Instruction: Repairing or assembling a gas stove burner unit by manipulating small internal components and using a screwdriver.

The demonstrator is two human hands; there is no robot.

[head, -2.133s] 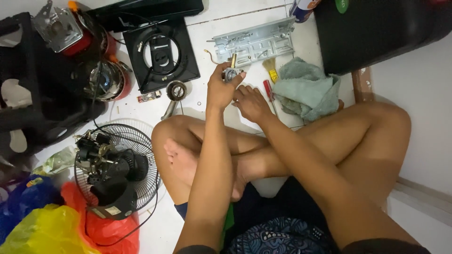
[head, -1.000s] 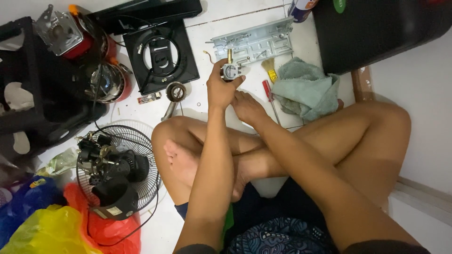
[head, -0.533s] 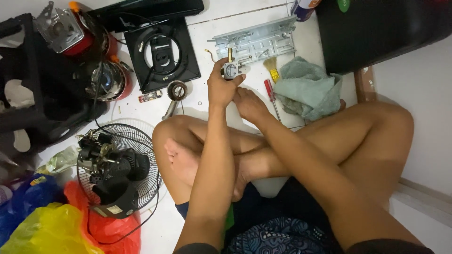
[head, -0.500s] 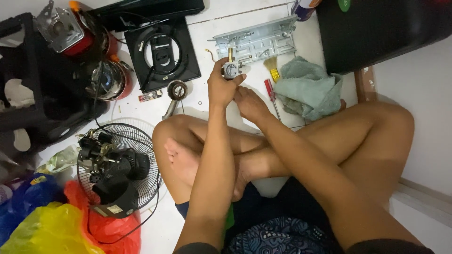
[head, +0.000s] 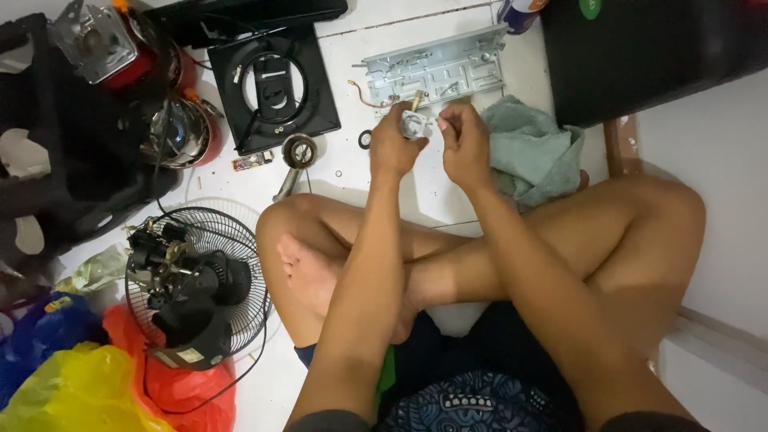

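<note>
Surface: white tiled floor [head: 448, 24], person seated cross-legged.
Left hand [head: 394, 146]: raised, pinching small metal valve part [head: 414, 124].
Right hand [head: 464, 140]: fingertips closed on the same part.
Nearby: grey metal plate [head: 440, 68], green cloth [head: 532, 148], fan motor in grille [head: 196, 284].

White tiled floor [head: 432, 192], evenly lit

**Light and picture quality, head view**

Even, soft indoor light; white floor [head: 448, 184] around the hands reads bright, not blown out. Source not visible. Faint soft shadow on the floor just under the left hand [head: 394, 146] and right hand [head: 464, 144]. Small glare spots on the shiny metal pot [head: 178, 132] far left of the hands. Black case [head: 640, 56] right of them holds no detail. Hands fairly sharp; slight softness and bending at frame edges.
</note>
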